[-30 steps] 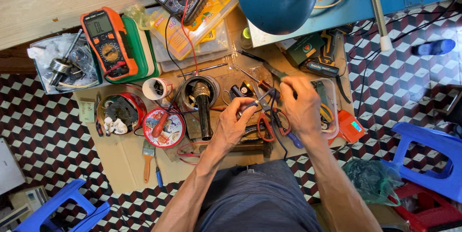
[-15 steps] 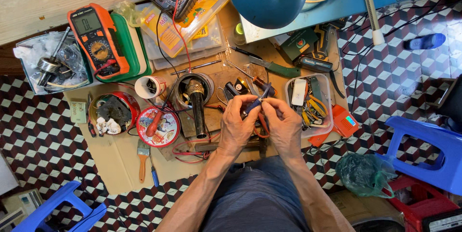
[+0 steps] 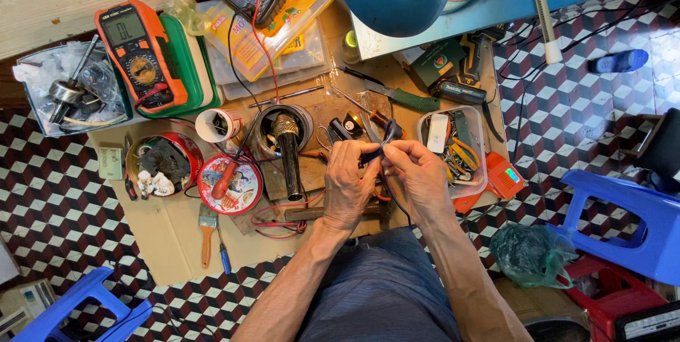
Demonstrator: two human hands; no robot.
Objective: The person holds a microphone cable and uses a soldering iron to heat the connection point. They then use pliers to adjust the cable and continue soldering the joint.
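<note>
Hands [image 3: 386,175] now pinch dark cable [image 3: 386,145], tool gone.

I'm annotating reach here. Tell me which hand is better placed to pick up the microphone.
Left, probably. The left hand sits right beside the microphone standing in its tin, while the right hand lies farther off, past the dark wire both pinch.

One head camera, looking straight down on a cluttered floor workspace.

The view comes from the person's head and faces almost vertically down, so the knees and both forearms enter from the bottom edge. The left hand [image 3: 348,184] and the right hand [image 3: 419,177] sit near the middle, quite close to the lens. The tiled floor [image 3: 49,193] fills the sides. There is only this single view.
</note>
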